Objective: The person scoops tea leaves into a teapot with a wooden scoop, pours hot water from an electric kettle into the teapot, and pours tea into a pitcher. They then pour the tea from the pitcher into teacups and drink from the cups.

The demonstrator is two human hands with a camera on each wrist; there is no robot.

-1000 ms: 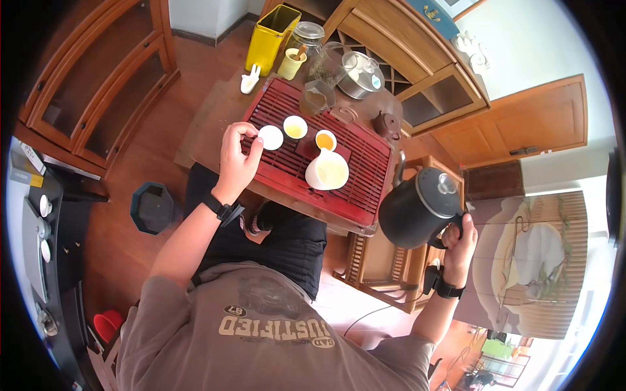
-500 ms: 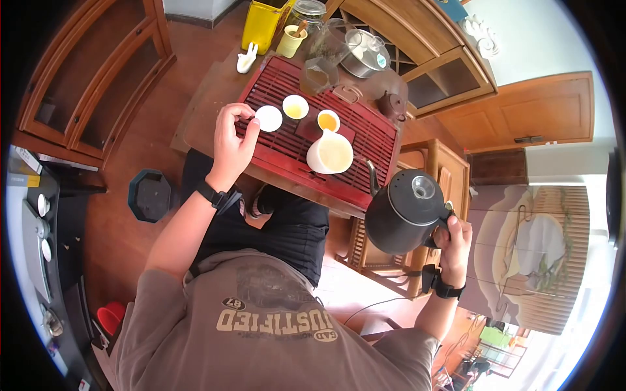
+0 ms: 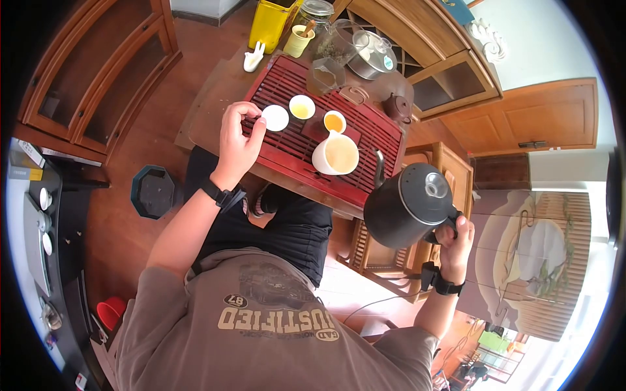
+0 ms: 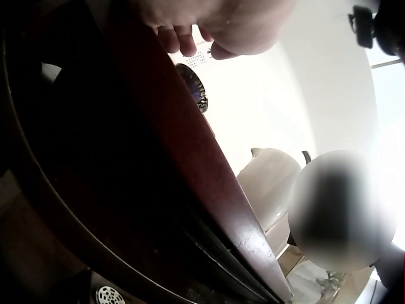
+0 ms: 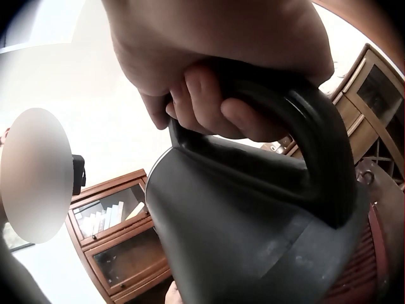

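My right hand [image 3: 454, 242] grips the handle of a black gooseneck kettle [image 3: 398, 212], raised off the tray's right front corner. In the right wrist view its fingers wrap the black handle [image 5: 335, 145]. My left hand [image 3: 239, 143] hovers at the tray's left front, thumb tip overlapping the edge of a small white cup [image 3: 276, 118]. The left wrist view shows its fingers loosely curled, nothing visible between them, with a dark-patterned cup [image 4: 192, 87] just below. Two tea cups, one pale [image 3: 302, 107] and one orange [image 3: 334, 122], and a white pitcher [image 3: 337, 154] stand on the tray.
The red slatted tea tray [image 3: 287, 153] takes up most of the low table. Along its far side stand a glass pot [image 3: 325, 76], a steel pot [image 3: 373, 60], a clay teapot [image 3: 398, 108] and a yellow tin [image 3: 269, 26]. A wooden chair [image 3: 372, 247] stands right of the table.
The kettle has come slightly left and its lid has turned in view. The left hand stays beside the white cup. The head view has shifted a little.
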